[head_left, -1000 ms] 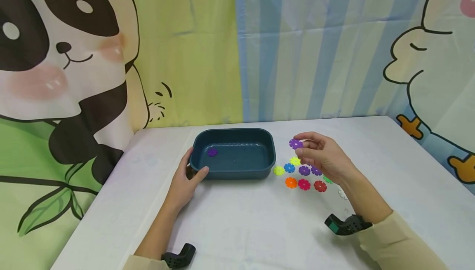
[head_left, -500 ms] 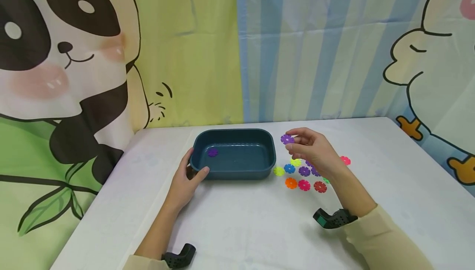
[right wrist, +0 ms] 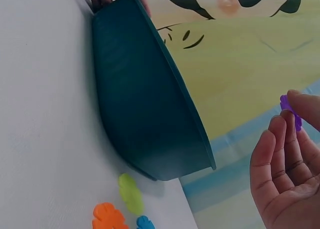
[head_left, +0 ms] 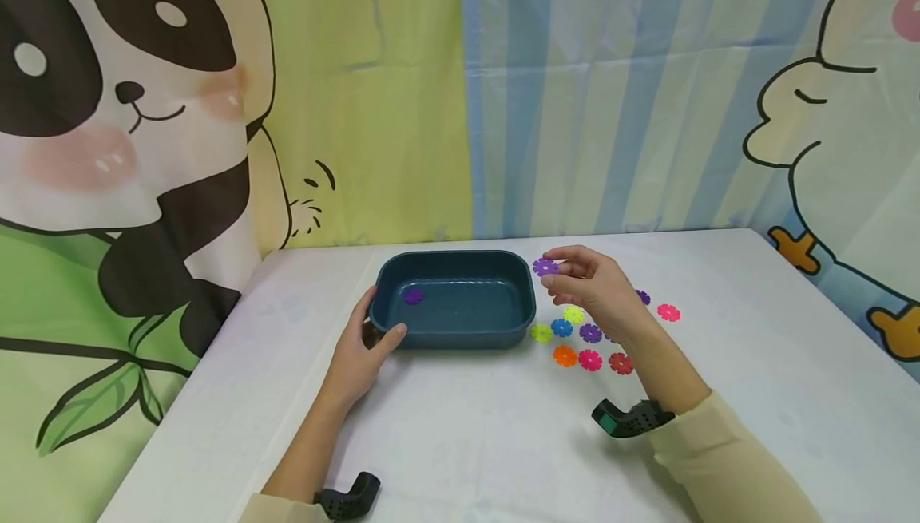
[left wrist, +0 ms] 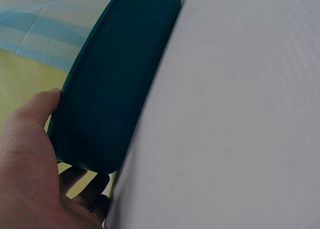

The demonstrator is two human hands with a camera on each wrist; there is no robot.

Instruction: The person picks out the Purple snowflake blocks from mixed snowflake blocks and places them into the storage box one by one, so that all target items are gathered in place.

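A dark teal rectangular tub (head_left: 460,339) stands on the white table, and one purple flower-shaped disc (head_left: 413,296) lies inside it toward the left. My left hand (head_left: 362,347) grips the tub's left end, thumb at the near rim and the other fingers around the side, as the left wrist view also shows. Just off the tub's right rim, my right hand (head_left: 592,287) pinches another purple notched disc (head_left: 545,267) between thumb and fingertips, raised above the table. In the right wrist view this purple disc (right wrist: 291,112) appears nearly edge-on.
Right of the tub lie several flat flower discs: yellow (head_left: 541,333), blue (head_left: 562,327), orange (head_left: 565,356), pink (head_left: 590,360), red (head_left: 621,363) and purple (head_left: 591,333). A pink-red disc (head_left: 668,312) lies farther right. Printed curtains (head_left: 575,92) hang behind the table.
My right hand has moved left with the pinched purple disc, from above the loose discs to close by the tub's right rim. My left hand and the tub stay put.
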